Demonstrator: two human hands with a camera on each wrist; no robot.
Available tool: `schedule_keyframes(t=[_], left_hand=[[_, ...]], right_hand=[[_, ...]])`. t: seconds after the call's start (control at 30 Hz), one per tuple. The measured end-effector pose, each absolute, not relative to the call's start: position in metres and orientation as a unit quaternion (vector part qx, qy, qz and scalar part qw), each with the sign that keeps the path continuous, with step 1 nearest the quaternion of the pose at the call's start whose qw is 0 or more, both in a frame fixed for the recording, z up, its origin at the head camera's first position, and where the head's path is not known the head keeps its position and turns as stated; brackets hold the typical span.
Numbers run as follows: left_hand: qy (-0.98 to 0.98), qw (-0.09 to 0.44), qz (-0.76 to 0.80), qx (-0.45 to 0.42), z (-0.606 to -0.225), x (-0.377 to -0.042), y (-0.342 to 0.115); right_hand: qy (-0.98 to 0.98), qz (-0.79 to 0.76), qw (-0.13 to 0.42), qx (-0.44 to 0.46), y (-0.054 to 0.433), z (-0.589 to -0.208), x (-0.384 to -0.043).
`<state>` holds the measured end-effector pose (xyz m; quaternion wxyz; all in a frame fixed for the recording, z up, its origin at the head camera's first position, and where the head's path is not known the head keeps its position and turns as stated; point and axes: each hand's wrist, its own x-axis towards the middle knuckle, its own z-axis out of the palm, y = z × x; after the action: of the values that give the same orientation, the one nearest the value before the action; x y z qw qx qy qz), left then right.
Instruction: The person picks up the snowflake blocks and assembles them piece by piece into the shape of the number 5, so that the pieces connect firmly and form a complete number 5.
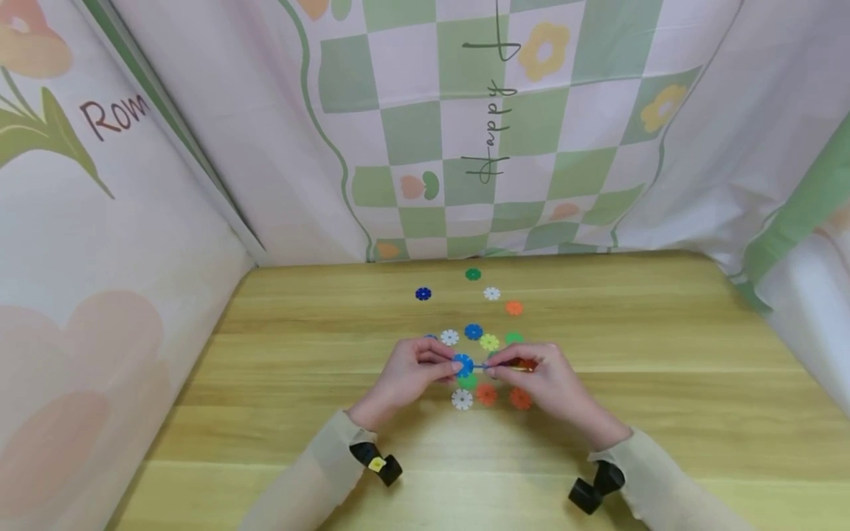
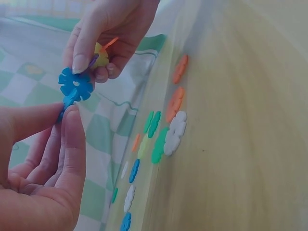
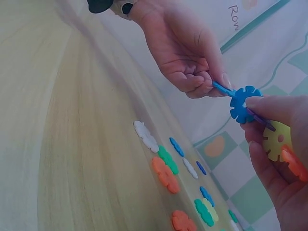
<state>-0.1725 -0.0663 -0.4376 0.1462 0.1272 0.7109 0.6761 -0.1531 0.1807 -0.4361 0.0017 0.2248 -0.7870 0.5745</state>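
My left hand pinches a blue notched plastic disc between thumb and fingertips, over the middle of the table. Facing it, my right hand pinches a second blue disc at its edge. The two blue discs meet at right angles, edge slots together, in both wrist views. Joined behind the second disc and partly hidden by the right fingers are a purple disc, a yellow disc and an orange disc.
Loose discs lie flat on the wooden table, among them a white disc, an orange disc, a dark blue disc and a green disc. A checked curtain hangs along the back edge.
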Motion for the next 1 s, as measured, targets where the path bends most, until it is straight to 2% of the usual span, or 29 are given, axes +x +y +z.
schedule_keyframes(t=[0.73, 1.0], left_hand=[[0.709, 0.121, 0.685, 0.116, -0.4349, -0.1724, -0.0578], [0.713, 0.128, 0.679, 0.120, -0.4342, -0.1735, -0.0606]], right_hand=[[-0.792, 0.567, 0.022, 0.227, 0.1802, -0.4367, -0.1586], [-0.794, 0.563, 0.017, 0.229, 0.1809, -0.4380, -0.1602]])
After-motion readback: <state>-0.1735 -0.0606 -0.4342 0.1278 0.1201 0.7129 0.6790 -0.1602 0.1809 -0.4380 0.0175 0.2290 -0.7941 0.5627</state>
